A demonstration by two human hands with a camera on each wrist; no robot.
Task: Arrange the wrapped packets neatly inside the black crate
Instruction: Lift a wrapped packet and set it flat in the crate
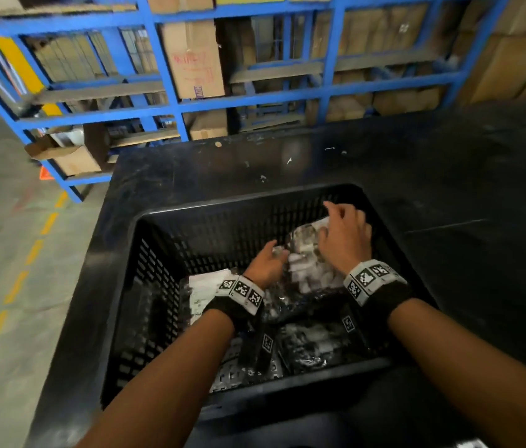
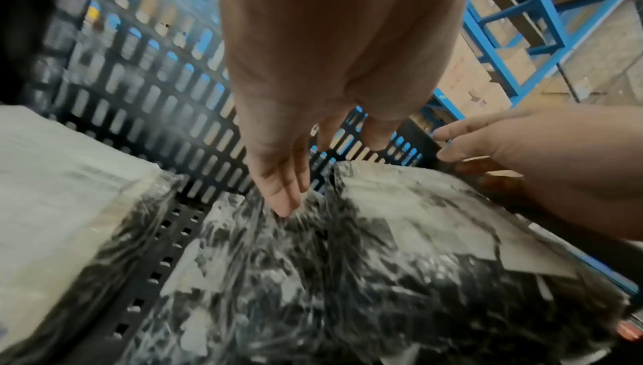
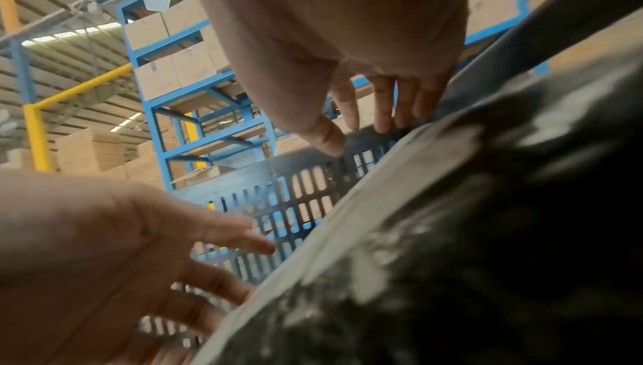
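Observation:
The black crate [image 1: 239, 202] stands on a dark table, and both of my hands are inside it. A clear-wrapped packet of black and white contents [image 1: 303, 253] leans tilted against the crate's far right side. My left hand [image 1: 274, 253] has straight fingers, and its fingertips [image 2: 285, 206] touch the packet's [image 2: 382, 233] left edge. My right hand [image 1: 342, 221] lies spread on the packet's upper part, fingers [image 3: 382, 112] reaching over its far edge [image 3: 435, 134]. A second packet with a white label [image 1: 205, 289] lies flat at the left. More wrapped packets [image 1: 313, 347] lie near the front, partly hidden by my forearms.
The table [image 1: 449, 176] extends to the right and behind the crate. Blue steel racks [image 1: 171, 76] loaded with cardboard boxes stand beyond it. At the left, a concrete floor carries a dashed yellow line [image 1: 32, 250]. Perforated crate floor [image 2: 167, 233] shows between the two packets.

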